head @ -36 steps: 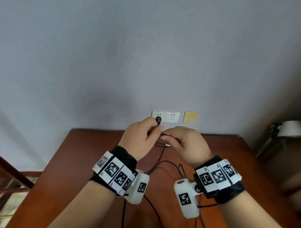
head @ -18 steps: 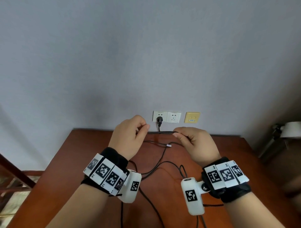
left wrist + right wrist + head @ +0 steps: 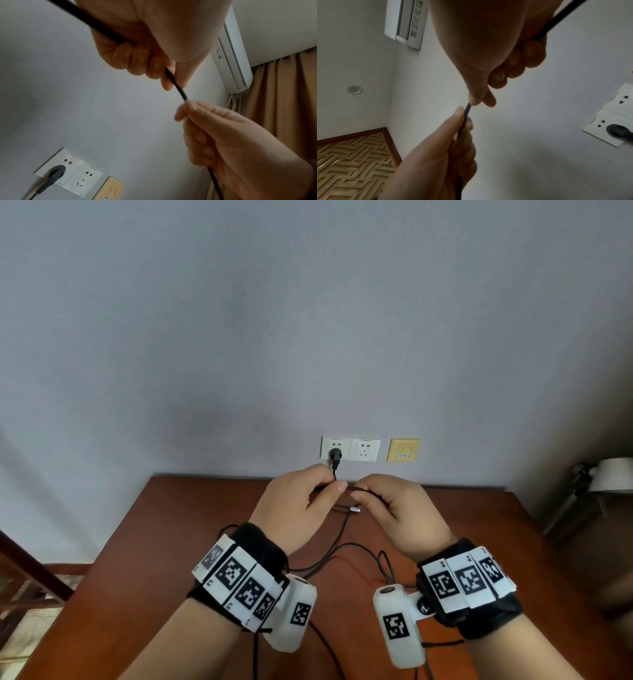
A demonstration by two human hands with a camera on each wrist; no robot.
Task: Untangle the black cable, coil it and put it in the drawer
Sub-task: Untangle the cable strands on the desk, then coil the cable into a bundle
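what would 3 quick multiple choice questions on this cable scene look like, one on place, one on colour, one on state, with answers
1. Where do the two hands hold the black cable?
A. above the far edge of the table, below the wall sockets
B. inside a drawer
C. on the floor

2. What colour is the plate to the right of the two white sockets?
A. red
B. yellow
C. blue

3. How does the left hand hold the cable?
A. flat and open
B. pinching it
C. not touching it

Answers: A, the head view shows both hands raised just under the sockets; B, the yellow plate sits beside them; B, the left wrist view shows thumb and fingers closed on the cable, the right hand pinching it close by.
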